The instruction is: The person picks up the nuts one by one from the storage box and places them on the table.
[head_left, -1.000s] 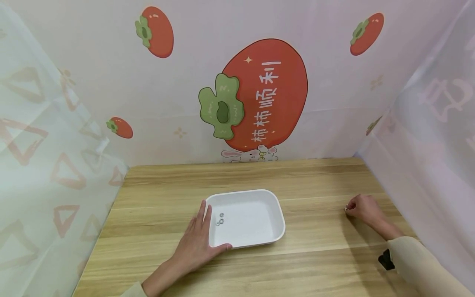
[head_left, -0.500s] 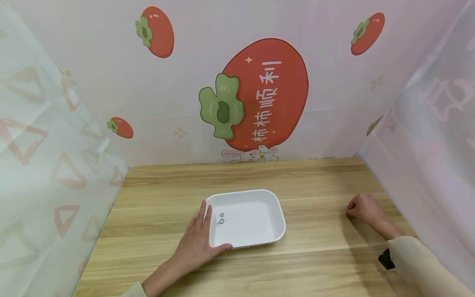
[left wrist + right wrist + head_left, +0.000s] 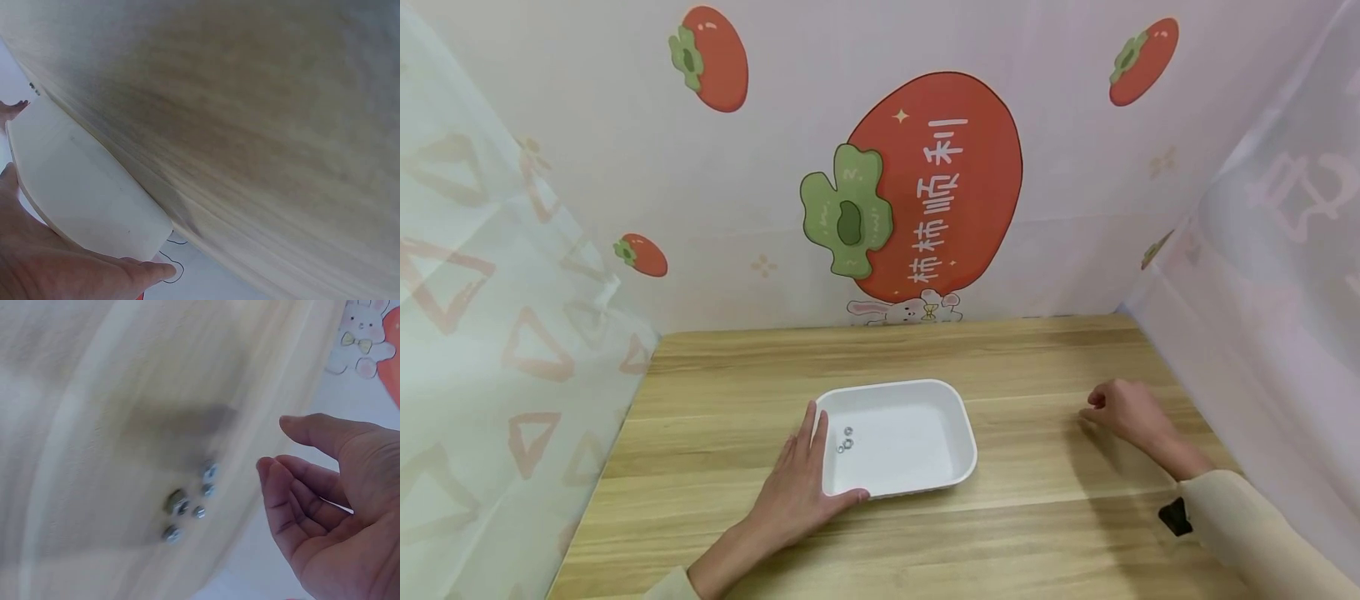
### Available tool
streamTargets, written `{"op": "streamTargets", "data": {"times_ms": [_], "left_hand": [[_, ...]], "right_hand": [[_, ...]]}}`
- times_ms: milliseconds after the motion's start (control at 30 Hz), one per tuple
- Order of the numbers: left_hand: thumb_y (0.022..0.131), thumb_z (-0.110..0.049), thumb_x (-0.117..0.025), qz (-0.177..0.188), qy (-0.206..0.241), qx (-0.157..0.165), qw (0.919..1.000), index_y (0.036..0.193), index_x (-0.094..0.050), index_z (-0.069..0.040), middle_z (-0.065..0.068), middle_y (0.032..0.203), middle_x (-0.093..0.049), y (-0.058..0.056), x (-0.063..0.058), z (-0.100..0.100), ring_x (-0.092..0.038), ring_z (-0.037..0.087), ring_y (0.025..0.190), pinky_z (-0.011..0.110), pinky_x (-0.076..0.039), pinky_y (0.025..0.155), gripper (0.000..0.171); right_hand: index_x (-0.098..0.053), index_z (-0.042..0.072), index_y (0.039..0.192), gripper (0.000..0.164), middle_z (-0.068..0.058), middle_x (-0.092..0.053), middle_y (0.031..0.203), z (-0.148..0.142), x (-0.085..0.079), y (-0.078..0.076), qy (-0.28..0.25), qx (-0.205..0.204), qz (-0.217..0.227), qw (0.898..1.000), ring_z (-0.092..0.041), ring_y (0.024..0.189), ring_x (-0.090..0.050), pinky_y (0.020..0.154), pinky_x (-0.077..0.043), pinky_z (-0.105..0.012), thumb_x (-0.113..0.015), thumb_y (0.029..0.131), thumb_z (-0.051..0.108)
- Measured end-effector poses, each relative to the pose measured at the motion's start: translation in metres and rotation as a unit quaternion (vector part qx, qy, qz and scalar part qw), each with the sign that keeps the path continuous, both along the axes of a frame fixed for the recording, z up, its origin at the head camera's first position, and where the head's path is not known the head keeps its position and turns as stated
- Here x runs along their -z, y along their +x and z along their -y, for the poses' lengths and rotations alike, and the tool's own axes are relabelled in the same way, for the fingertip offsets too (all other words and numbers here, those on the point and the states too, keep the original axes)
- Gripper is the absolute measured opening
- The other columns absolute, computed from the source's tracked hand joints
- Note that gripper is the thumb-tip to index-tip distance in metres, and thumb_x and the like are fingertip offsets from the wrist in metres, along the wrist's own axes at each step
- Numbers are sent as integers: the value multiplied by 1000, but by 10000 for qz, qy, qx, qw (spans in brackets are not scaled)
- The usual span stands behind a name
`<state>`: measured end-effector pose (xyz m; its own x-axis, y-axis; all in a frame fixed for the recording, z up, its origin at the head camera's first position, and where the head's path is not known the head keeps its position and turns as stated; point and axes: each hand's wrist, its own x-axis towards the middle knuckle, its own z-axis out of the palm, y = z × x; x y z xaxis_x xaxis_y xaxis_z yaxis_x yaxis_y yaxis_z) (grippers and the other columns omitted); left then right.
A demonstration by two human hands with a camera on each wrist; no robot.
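A white rectangular tray (image 3: pixel 898 442) sits mid-table with several small metal nuts (image 3: pixel 847 443) inside near its left end. My left hand (image 3: pixel 797 492) rests on the tray's near-left corner, fingers straight along the left rim and thumb at the front edge. The left wrist view shows the fingers spread against the tray's outer wall (image 3: pixel 87 181). Over the table's right side is my right hand (image 3: pixel 1131 410), thumb and index finger apart, with nothing between them in the right wrist view. Several loose metal nuts (image 3: pixel 181 503) lie clustered on the table beside that hand, hidden in the head view.
The wood-grain table (image 3: pixel 722 417) runs back to a printed wall cloth (image 3: pixel 760 192) with persimmon pictures. Similar cloths hang at the left and right sides. A black piece (image 3: pixel 1176 517) is at my right sleeve (image 3: pixel 1232 517).
My right hand's fingertips, earlier together on a small shiny thing, have parted, and the hand has shifted slightly left and away from me. My left hand and the tray stay in place.
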<state>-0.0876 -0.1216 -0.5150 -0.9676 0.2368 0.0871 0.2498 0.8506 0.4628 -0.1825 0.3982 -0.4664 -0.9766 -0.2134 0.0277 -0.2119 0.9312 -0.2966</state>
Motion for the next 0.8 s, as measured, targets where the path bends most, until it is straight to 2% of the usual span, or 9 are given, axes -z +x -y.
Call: {"op": "streamTargets", "data": {"times_ms": [233,467,800], "left_hand": [[79,-81,-73,24,-23,20,10000,169,-16,0,11,179,2,0,0,0,-33,45,155,56,-28,128,133],[79,-81,-73,40,29,-34,10000,169,-16,-1,12,179,-1,1,-1,1,-30,44,156,58,-33,125,133],[79,-79,-74,-72,37,-1,10000,168,-18,1,12,179,-1,1,1,0,-32,45,155,57,-32,126,133]], "right_hand": [[-78,-9,100,32,-23,-77,93,20,-11,0,55,-266,93,9996,-34,79,-75,70,-63,-52,-85,88,20],[-79,-6,99,27,-12,-77,85,49,-23,1,59,-480,-202,9986,-21,71,-72,66,-62,-44,-84,90,19],[-81,-1,98,23,-7,-77,85,86,-41,4,76,-811,-546,9952,-20,75,-73,69,-63,-44,-87,87,18]]}}
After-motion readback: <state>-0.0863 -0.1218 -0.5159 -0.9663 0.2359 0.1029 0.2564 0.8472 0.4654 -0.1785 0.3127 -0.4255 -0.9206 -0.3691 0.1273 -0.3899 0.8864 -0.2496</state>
